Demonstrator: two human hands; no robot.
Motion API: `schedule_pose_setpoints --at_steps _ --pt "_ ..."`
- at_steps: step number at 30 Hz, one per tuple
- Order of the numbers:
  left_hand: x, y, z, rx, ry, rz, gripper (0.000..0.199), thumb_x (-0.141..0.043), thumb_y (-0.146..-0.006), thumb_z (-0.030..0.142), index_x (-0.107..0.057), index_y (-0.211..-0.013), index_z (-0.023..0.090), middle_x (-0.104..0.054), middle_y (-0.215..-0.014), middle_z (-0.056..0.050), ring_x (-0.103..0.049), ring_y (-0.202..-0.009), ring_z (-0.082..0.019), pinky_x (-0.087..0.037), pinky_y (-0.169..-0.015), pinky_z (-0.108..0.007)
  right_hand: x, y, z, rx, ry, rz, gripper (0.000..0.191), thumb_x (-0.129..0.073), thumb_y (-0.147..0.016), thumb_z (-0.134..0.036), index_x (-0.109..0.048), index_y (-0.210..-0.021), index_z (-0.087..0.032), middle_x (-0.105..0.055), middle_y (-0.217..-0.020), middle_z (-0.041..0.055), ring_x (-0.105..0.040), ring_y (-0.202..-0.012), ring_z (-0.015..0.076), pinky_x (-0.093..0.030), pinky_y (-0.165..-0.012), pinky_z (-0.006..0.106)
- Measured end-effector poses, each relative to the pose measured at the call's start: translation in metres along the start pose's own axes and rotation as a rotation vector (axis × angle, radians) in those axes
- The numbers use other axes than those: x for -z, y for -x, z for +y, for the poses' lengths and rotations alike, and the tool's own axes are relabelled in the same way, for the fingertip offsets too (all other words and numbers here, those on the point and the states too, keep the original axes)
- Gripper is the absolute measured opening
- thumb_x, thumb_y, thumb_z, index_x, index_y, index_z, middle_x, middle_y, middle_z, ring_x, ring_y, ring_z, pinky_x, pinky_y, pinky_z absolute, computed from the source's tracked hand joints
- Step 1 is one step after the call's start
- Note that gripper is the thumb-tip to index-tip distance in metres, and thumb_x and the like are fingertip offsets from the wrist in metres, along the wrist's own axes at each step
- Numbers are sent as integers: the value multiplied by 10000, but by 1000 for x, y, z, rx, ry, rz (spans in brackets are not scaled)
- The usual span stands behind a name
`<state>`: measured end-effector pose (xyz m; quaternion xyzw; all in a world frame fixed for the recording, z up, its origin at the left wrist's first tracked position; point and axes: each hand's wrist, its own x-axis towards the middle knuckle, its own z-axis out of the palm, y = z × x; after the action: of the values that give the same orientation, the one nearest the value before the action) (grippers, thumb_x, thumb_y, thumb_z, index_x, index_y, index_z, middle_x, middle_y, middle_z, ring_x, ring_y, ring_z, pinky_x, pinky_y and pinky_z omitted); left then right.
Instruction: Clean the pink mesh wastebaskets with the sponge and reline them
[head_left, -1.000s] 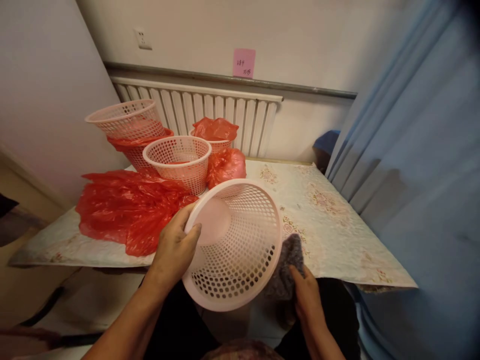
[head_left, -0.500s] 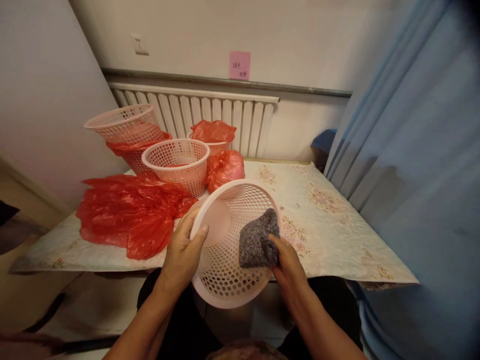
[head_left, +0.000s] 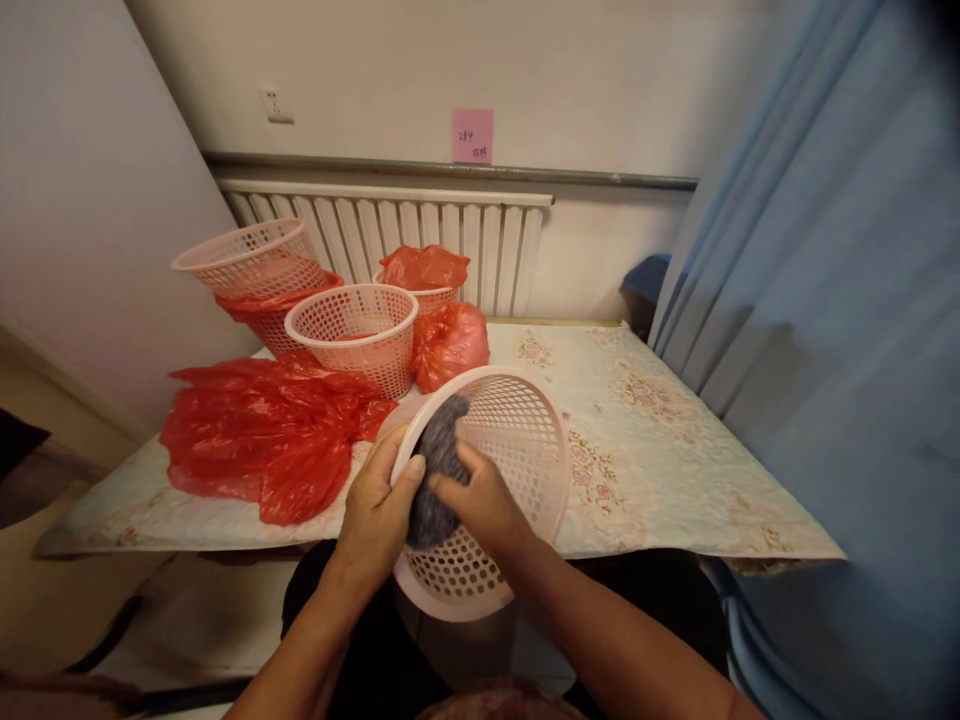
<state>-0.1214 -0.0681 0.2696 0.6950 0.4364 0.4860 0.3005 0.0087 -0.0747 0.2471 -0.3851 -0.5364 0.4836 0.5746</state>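
A pale pink plastic basket [head_left: 517,430] with a lattice wall is tilted toward me at the table's front edge. My left hand [head_left: 379,500] grips its left rim, thumb over the edge. Inside the basket, my right hand [head_left: 480,495] holds a dark grey speckled cloth [head_left: 436,480] against the left inner wall. Its fingers are pressed on the cloth, partly hiding it. Left of the basket a crumpled red plastic bag [head_left: 255,430] lies spread on the table.
Behind stand another pink basket [head_left: 352,345], a tilted basket [head_left: 255,262] stacked on a red-lined one, and a basket topped with red plastic [head_left: 424,268]. A bunched red bag [head_left: 454,345] sits beside them. The floral tablecloth [head_left: 660,470] stretches right toward a blue curtain [head_left: 795,300].
My right hand has carried the grey cloth from the right side of the basket's inside to its left wall. My left hand keeps its hold on the rim.
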Motion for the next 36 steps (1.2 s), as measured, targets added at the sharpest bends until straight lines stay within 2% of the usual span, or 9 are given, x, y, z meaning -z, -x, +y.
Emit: schedule_pose_setpoints --at_steps 5,12,16,19,23,25,29,31,36 --pt "3 -5 -4 30 17 -11 394 -488 -902 350 -537 -1279 246 -584 -1299 -40 -558 -1155 -231 -369 -1057 -411 15 31 22 184 554 -383 193 -481 -693 -74 -565 -828 -184 -574 -817 -13 -521 -784 137 -415 -742 240" --pt "3 -11 -3 -16 -41 -8 431 -482 -903 357 -521 -1312 231 -590 -1285 -49 -541 -1169 -239 -373 -1050 -415 71 35 48 367 1320 -761 194 -523 -828 -168 -614 -986 -236 -611 -938 23 -502 -809 169 -364 -709 277" --pt "1 -11 -1 -28 -53 -14 417 -475 -900 320 -527 -1300 214 -588 -1290 -58 -555 -1149 -236 -382 -1041 -419 100 13 48 410 1654 -820 170 -498 -901 -257 -646 -850 -189 -597 -840 77 -474 -810 209 -338 -685 329" --pt "0 -12 -1 -40 -74 -16 403 -467 -898 290 -535 -1285 199 -595 -1277 -68 -562 -1138 -233 -389 -1034 -418 112 -13 26 472 1795 -678 218 -462 -928 -239 -648 -841 -164 -607 -874 98 -458 -851 224 -330 -696 351" --pt "-2 -11 -1 -73 -113 -1 374 -455 -897 257 -553 -1252 190 -597 -1266 -66 -546 -1156 -227 -386 -1036 -403 120 -38 -5 667 1812 -261 321 -323 -984 -243 -581 -1172 -210 -554 -1232 92 -431 -948 231 -330 -780 392" --pt "-2 -10 -2 -69 -113 24 369 -455 -897 245 -553 -1249 196 -596 -1269 -62 -548 -1153 -222 -387 -1035 -397 121 -41 -3 632 1789 -184 341 -308 -987 -243 -563 -1212 -220 -541 -1265 91 -430 -982 239 -330 -811 402" --pt "-4 -8 -4 -61 -105 50 384 -450 -899 240 -538 -1270 203 -588 -1278 -65 -549 -1157 -222 -389 -1034 -403 112 -26 37 231 1710 -406 261 -413 -923 -182 -672 -941 -151 -642 -938 128 -487 -905 247 -365 -755 376" --pt "-5 -8 -3 -91 -114 18 390 -444 -899 235 -534 -1277 204 -584 -1280 -69 -534 -1178 -225 -383 -1040 -406 101 -13 60 130 1661 -495 192 -494 -847 -146 -683 -817 -152 -648 -801 112 -522 -848 242 -384 -694 339" --pt "-10 -6 -1 -103 -129 23 390 -442 -898 234 -531 -1275 189 -578 -1276 -80 -523 -1186 -223 -380 -1043 -400 58 8 85 21 1283 -505 333 -525 -714 -87 -678 -985 -207 -697 -929 51 -592 -875 210 -442 -743 298"
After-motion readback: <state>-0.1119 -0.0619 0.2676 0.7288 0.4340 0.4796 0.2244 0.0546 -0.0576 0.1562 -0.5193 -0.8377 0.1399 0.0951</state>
